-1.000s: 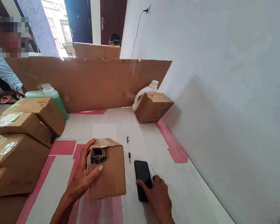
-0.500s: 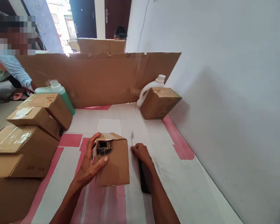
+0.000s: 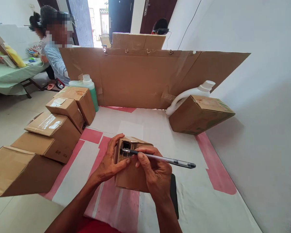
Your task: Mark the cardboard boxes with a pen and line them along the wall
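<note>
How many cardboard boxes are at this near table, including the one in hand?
7: the held box, in the left hand; five lined-up boxes along the left; the far-right box, before the white jug. More could be hidden behind these.

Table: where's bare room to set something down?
Free: between the held box and cardboard panel, and between the phone and wall. Crowded: the left edge, lined with boxes, and the far right corner, with a carton and jug.
</note>
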`<state>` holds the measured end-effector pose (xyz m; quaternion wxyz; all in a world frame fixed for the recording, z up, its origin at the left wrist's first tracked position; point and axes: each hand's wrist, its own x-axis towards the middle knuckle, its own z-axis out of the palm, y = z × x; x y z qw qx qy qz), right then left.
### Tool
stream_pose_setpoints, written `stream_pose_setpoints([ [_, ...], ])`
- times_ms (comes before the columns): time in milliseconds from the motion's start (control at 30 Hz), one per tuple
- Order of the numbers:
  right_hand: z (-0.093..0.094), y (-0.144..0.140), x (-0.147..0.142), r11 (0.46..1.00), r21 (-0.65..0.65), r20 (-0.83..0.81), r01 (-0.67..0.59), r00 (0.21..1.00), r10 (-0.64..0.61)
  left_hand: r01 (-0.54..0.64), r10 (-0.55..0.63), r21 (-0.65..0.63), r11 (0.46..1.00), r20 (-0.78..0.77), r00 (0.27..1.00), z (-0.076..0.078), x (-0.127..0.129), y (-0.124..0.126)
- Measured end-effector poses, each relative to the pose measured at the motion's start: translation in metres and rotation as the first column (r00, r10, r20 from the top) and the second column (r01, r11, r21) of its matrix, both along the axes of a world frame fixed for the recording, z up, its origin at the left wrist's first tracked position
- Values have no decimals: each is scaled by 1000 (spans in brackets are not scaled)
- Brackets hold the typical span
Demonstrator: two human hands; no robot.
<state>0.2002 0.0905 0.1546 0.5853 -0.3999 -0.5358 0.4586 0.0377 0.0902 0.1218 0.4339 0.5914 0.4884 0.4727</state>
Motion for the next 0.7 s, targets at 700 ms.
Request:
stream_pose_setpoints([
  [700, -7, 5, 13, 984, 45, 48, 173, 983, -175, 13, -10, 48, 999, -74, 997, -7, 0, -2],
])
